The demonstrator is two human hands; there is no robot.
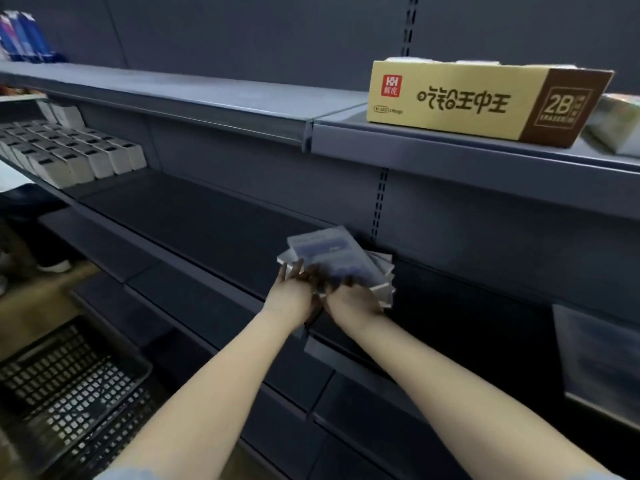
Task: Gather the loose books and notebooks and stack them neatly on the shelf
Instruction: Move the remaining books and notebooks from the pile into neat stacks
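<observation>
You are gripping the skewed pile of thin blue-grey notebooks (329,252) over the dark metal shelf (194,216), left hand (289,296) and right hand (353,303) fingers curled round its near edge, and the next move is likely calling for squaring the edges before setting it down.

Yellow carton (450,98) top right — black basket (69,393) bottom left.

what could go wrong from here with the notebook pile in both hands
1. The notebooks are fanned, corners jutting out to the right; lower ones might slip from the grip of the left hand and right hand.
2. Both hands hold the near edge only, so the far end could droop over the shelf.
3. Set down like this, the pile would likely sit skewed.
</observation>
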